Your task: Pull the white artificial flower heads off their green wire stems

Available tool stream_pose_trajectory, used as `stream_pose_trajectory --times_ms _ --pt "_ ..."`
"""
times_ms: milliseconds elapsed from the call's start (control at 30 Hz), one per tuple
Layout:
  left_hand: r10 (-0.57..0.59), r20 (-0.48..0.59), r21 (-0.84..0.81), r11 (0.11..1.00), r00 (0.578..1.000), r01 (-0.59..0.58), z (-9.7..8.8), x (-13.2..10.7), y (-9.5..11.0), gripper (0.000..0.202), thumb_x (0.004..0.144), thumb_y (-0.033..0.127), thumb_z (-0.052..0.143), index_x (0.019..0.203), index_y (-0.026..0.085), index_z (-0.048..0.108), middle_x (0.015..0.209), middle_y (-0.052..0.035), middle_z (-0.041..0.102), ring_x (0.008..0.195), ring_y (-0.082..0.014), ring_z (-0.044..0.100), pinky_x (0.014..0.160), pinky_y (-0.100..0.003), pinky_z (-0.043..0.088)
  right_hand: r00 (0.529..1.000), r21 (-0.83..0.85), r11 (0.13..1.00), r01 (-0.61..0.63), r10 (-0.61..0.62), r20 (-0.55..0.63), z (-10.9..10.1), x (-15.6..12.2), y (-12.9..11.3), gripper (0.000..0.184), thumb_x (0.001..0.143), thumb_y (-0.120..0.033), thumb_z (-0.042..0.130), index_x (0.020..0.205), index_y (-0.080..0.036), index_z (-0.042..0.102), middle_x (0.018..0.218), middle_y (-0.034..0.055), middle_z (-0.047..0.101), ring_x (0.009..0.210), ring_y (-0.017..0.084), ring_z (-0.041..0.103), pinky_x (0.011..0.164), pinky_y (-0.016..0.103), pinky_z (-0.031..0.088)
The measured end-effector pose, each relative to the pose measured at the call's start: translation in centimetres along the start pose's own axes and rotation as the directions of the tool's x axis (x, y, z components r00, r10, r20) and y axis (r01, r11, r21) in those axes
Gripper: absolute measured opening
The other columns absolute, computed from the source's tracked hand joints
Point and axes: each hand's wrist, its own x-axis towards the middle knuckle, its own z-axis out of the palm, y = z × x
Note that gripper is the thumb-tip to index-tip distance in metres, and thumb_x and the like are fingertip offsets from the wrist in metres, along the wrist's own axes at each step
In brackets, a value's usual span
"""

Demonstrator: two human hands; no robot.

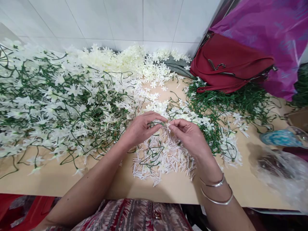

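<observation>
My left hand (144, 127) and my right hand (189, 136) meet over the middle of the table, thumbs and forefingers pinched together. Between their fingertips is a small white artificial flower (167, 125) on a thin stem, partly covered by the fingers. The left fingers are closed on the stem side, the right ones on the white part. Under my hands lies a heap of thin white sticks (168, 163), with several green stems (154, 154) on top. Loose white blossoms (156, 106) lie just beyond my fingers.
A large pile of white flowers with green stems (60, 99) covers the left side. Cream petals (130, 59) are heaped along the tiled wall (127, 19). At right are tangled green stems (216, 99), a red bag (233, 61), purple plastic (269, 35) and a clear plastic bag (286, 173).
</observation>
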Motion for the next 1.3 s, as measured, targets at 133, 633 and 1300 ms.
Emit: stream_pose_trajectory --times_ms 133,633,1300 --pt "0.064 -0.009 -0.077 0.995 0.998 -0.064 0.7 0.1 0.1 0.012 0.096 0.019 0.067 0.105 0.020 0.075 0.102 -0.0065 0.075 0.097 -0.0157 0.069 0.089 -0.029 0.052 0.991 0.185 0.980 -0.079 0.057 0.122 -0.2 -0.2 -0.5 0.027 0.078 -0.044 0.081 0.089 -0.019 0.076 0.067 -0.0035 0.059 0.056 0.009 0.043 0.053 0.024 0.032" --pt "-0.453 -0.218 -0.428 0.841 0.864 0.332 2.6 -0.2 0.8 0.025 0.091 0.038 0.070 0.078 0.017 0.066 0.068 0.0031 0.057 0.063 -0.0101 0.045 0.060 -0.025 0.036 0.828 0.029 0.885 0.465 -0.423 -0.369 2.4 -0.9 -1.4 0.015 0.079 -0.016 0.082 0.082 -0.022 0.070 0.086 0.0006 0.071 0.083 0.016 0.069 0.080 0.032 0.057" --pt "-0.561 -0.146 -0.596 0.707 0.815 0.380 2.8 0.2 1.7 0.027 0.080 0.043 0.080 0.072 0.019 0.070 0.062 0.0047 0.055 0.057 -0.0082 0.042 0.055 -0.024 0.038 0.774 -0.321 0.832 0.452 -0.545 -0.324 2.7 -1.2 -0.5 0.010 0.087 -0.019 0.075 0.085 -0.025 0.068 0.087 0.0014 0.073 0.087 0.021 0.069 0.089 0.041 0.054"
